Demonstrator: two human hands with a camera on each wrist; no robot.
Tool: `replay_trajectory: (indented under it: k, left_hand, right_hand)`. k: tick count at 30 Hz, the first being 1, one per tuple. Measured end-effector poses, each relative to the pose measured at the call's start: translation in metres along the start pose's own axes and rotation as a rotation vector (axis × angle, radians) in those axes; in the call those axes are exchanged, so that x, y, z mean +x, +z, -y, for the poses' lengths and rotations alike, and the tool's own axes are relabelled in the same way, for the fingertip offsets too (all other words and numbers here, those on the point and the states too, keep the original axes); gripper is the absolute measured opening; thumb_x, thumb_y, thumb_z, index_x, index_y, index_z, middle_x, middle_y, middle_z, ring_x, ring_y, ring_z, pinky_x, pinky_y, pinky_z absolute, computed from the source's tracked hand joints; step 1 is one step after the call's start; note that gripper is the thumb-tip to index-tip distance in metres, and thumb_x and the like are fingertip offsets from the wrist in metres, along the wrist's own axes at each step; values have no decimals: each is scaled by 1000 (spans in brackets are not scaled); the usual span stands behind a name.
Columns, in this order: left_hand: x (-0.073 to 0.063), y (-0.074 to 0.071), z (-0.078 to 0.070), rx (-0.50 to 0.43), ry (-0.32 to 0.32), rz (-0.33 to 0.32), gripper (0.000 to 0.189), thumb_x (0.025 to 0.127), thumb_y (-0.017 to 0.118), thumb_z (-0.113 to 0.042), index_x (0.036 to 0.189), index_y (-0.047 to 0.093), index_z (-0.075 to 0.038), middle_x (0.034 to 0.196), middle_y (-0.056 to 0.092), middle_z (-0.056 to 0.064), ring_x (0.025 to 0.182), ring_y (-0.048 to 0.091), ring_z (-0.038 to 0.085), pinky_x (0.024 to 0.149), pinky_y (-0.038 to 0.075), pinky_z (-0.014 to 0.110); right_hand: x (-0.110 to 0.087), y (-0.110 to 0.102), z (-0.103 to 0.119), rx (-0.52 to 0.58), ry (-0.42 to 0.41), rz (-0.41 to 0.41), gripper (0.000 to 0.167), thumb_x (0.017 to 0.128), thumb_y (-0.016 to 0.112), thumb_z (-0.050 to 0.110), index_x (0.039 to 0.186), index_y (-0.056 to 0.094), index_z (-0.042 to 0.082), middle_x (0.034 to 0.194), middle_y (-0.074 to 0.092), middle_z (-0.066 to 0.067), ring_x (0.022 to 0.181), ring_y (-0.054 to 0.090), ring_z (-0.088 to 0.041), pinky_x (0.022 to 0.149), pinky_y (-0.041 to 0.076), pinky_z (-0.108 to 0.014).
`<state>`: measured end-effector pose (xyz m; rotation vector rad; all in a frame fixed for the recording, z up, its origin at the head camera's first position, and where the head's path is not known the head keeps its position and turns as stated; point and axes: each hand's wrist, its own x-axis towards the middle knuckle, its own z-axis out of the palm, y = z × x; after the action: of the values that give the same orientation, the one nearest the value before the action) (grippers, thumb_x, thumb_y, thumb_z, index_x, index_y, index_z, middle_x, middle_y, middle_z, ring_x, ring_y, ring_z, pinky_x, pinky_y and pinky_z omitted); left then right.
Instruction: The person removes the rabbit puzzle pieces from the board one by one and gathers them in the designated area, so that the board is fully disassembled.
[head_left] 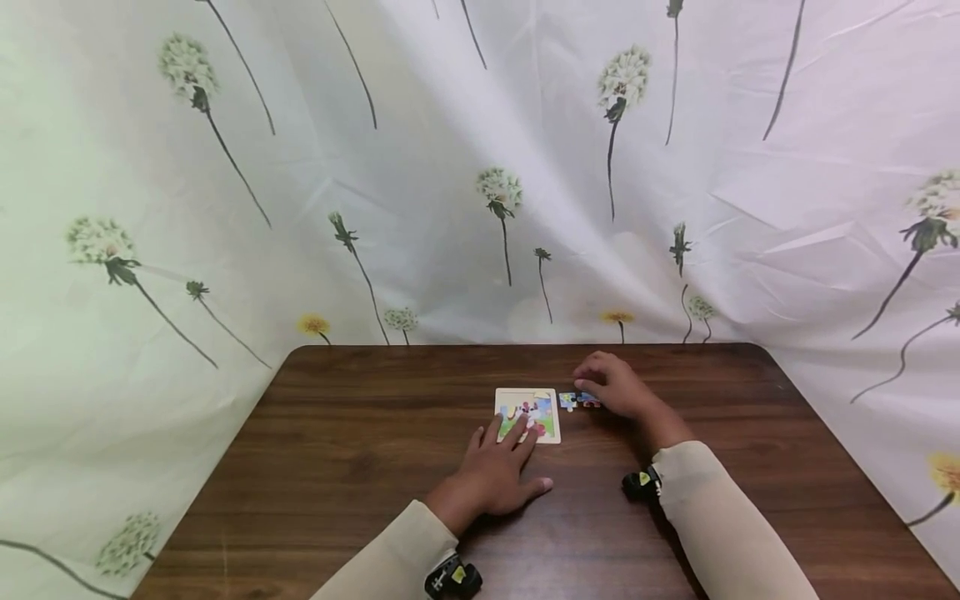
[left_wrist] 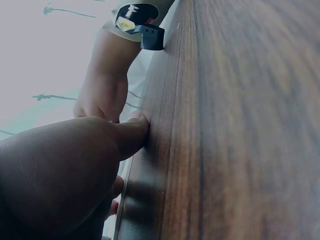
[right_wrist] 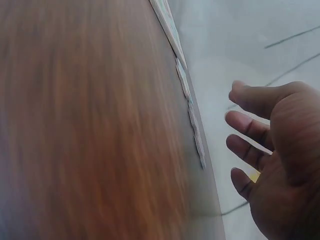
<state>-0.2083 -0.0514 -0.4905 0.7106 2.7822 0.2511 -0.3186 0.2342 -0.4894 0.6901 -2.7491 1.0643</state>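
A small square puzzle board (head_left: 549, 414) with a pale border and a colourful cartoon picture lies near the table's far side. My left hand (head_left: 497, 473) spreads over its near part, fingertips resting on the picture and thumb out to the side on the wood. Just right of the board lie loose jigsaw pieces (head_left: 567, 402), flat on the table. Above them hovers my right hand (head_left: 617, 387), fingers loosely bent. In the right wrist view, this hand (right_wrist: 280, 150) has nothing between thumb and fingers and is apart from the flat pieces (right_wrist: 192, 117).
The dark wooden table (head_left: 337, 467) has rounded far corners. Behind and beside it hangs a white cloth (head_left: 435, 150) printed with dandelions. Each wrist wears a small black camera, such as the right one (head_left: 640, 485), below light sleeves.
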Motion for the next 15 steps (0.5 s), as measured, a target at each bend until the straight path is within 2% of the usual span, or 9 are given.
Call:
replay_trajectory:
  k: [6,11,15]
  left_hand:
    - [1,-1,0,5,6,1,86,106,49,-74,176,27,-28,186,16,-1,173,8,41,135,18,67]
    - [0,-2,-1,21,3,3,87,106,47,-76,175,28,-28,186,17,-1,172,10,40,134,20,66]
    - [2,2,1,11,14,0,87,106,47,-76,175,28,-28,186,16,0,172,8,41,134,19,67]
  right_hand:
    - [8,11,6,-50,-55,61,17,104,76,13,120,81,11,127,73,-11,125,60,-35,109,46,-64]
    - [15,23,11,-50,-41,94,17,104,76,17,120,82,15,132,71,-10,130,55,-35,110,36,-70]
    - [18,29,17,-40,-44,109,15,104,76,17,118,83,16,133,71,-11,133,52,-36,111,32,-73]
